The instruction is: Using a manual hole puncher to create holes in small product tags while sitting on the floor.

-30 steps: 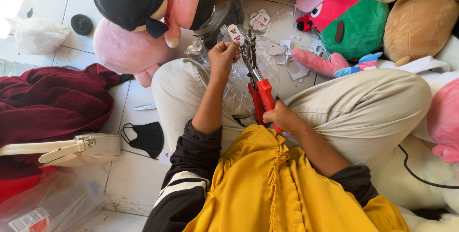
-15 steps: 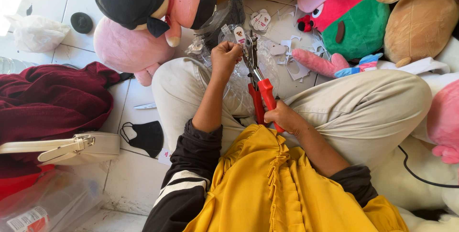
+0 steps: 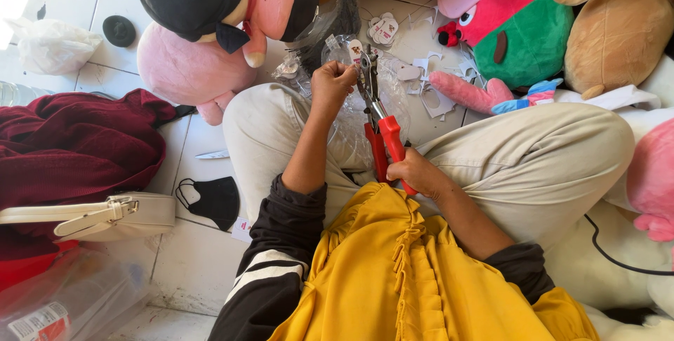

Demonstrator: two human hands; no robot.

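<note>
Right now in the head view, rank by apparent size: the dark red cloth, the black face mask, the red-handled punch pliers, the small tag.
1. dark red cloth
2. red-handled punch pliers and black face mask: alike, unranked
3. small tag, pinched in the left hand

Small white tag [image 3: 354, 49] at the pliers [image 3: 379, 127]: half covered by the left hand [image 3: 330, 82], print too tiny to make out. Pliers' head: lost among crinkled clear plastic [image 3: 365, 113], jaw position impossible to judge. Red handles below it: lower ends buried in the right hand [image 3: 415, 172]. Fingertips of both hands: curled out of sight. Up and right of the pliers, white paper shapes [image 3: 421, 77]: too small to tell apart. Far right of the pliers, pink plush [image 3: 651, 179]: cut by the frame edge. Down and left of the pliers, clear container [image 3: 63, 302]: cropped at the corner, label blurred. Black cable [image 3: 618, 260]: both ends hidden.
</note>
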